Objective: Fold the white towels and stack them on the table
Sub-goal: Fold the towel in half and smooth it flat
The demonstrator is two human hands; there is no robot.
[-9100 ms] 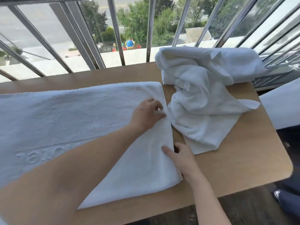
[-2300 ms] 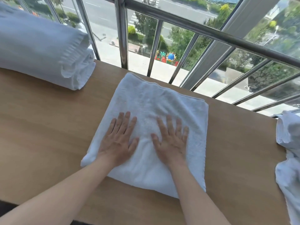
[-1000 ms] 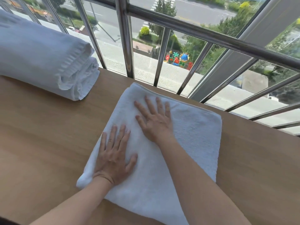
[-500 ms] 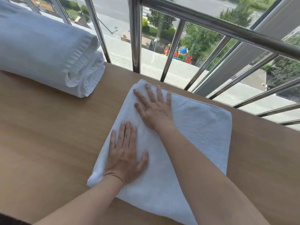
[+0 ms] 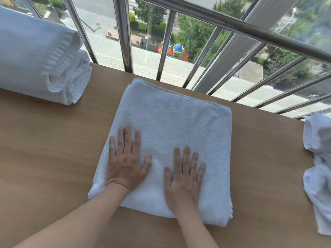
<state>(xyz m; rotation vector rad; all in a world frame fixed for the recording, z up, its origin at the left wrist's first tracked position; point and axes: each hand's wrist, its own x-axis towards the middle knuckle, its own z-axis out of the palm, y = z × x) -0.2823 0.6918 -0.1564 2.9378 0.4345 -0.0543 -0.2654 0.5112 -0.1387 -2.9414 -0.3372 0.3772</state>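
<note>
A white towel (image 5: 179,122), folded into a thick square, lies in the middle of the wooden table (image 5: 44,149). My left hand (image 5: 126,158) rests flat on its near left part, fingers spread. My right hand (image 5: 184,178) lies flat on its near middle, fingers spread too. Neither hand grips anything. A stack of folded white towels (image 5: 35,58) sits at the table's far left. An unfolded, crumpled white towel (image 5: 318,167) lies at the right edge, partly cut off by the frame.
A metal railing (image 5: 125,42) with upright and slanted bars runs right along the table's far edge, with a street and a playground far below. Bare tabletop shows on both sides of the folded towel.
My right hand has drawn back from the towel's far left corner to its near middle. My left hand stayed on the near left part. The crumpled towel came back into view at the right.
</note>
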